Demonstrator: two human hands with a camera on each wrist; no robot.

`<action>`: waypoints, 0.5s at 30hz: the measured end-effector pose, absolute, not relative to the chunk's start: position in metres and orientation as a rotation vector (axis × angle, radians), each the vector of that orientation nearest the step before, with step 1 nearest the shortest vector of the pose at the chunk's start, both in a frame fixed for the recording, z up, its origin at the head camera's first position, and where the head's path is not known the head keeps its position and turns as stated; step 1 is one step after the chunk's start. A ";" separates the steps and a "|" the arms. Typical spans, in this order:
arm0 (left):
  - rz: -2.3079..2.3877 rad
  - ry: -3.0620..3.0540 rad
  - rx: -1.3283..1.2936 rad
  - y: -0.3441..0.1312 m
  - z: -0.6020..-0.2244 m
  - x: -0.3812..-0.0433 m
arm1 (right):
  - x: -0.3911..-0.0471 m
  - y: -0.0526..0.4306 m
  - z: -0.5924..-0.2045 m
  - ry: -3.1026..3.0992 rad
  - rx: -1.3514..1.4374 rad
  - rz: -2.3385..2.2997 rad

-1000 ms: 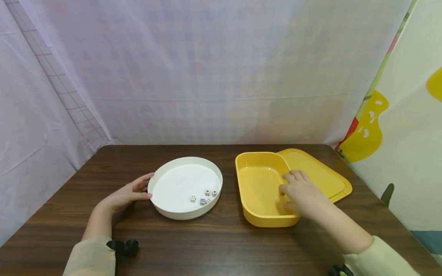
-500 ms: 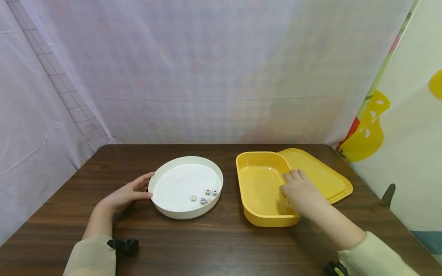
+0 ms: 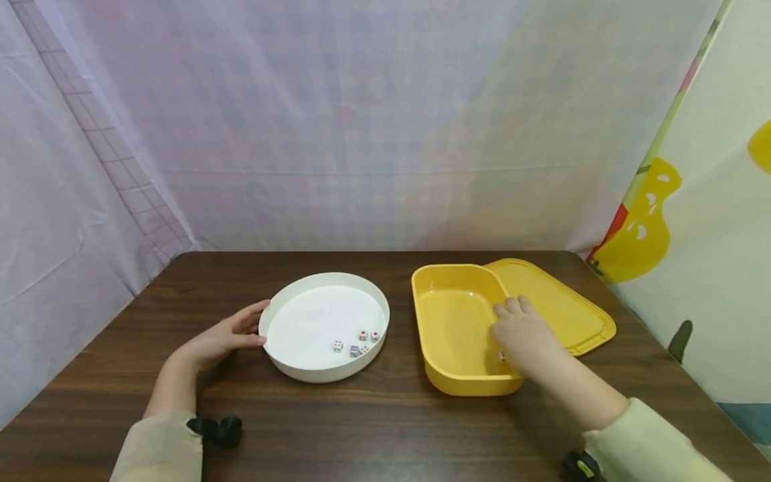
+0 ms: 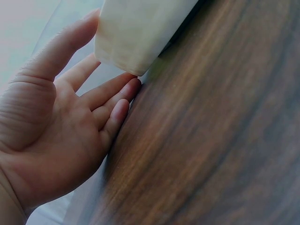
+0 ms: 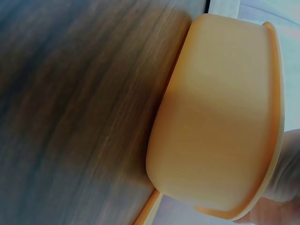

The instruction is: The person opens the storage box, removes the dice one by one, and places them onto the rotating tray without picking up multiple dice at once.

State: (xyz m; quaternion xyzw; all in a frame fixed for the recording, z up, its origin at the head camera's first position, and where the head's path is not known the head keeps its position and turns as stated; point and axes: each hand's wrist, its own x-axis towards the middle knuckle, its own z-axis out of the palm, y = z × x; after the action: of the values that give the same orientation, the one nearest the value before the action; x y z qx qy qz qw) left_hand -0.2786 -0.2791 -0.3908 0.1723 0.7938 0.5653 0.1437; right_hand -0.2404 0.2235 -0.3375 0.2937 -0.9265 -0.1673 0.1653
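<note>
My left hand (image 3: 218, 343) touches the left side of a round white tray (image 3: 301, 373), thumb and fingertips at its wall. In the left wrist view the fingers (image 4: 110, 89) are loosely extended against the tray's side (image 4: 136, 33). Several small white dice (image 3: 354, 351) lie in the tray's right front part. My right hand (image 3: 525, 335) reaches over the right wall of a yellow box (image 3: 472, 387), its fingertips down inside and largely hidden. A die (image 3: 502, 356) shows in the box just under the hand. In the right wrist view the box wall (image 5: 211, 108) covers the fingers.
A yellow lid (image 3: 560, 301) lies on the dark wooden table (image 3: 361, 435), behind and right of the box. A pale curtain (image 3: 385, 134) hangs along the table's back edge, with a printed cloth (image 3: 693, 268) at the right.
My right hand has shifted slightly within the box, its fingers drawing closer together, and a die now shows more plainly beneath it. The left hand and the tray stay in place.
</note>
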 end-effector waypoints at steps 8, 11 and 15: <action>1.654 2.274 0.486 -0.279 -0.391 -0.279 | -0.242 0.223 -0.338 -2.642 0.834 -0.557; 1.653 2.275 0.483 -0.280 -0.391 -0.278 | -0.243 0.222 -0.339 -2.652 0.841 -0.564; 1.649 2.279 0.483 -0.280 -0.391 -0.278 | -0.245 0.222 -0.339 -2.676 0.852 -0.553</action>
State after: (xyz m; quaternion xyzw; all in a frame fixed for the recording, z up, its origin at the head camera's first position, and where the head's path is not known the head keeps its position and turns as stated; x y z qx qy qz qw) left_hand -0.2780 -0.2797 -0.3910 0.1675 0.7903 0.5717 0.1434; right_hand -0.2446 0.2216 -0.3394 0.2948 -0.9258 -0.1912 0.1395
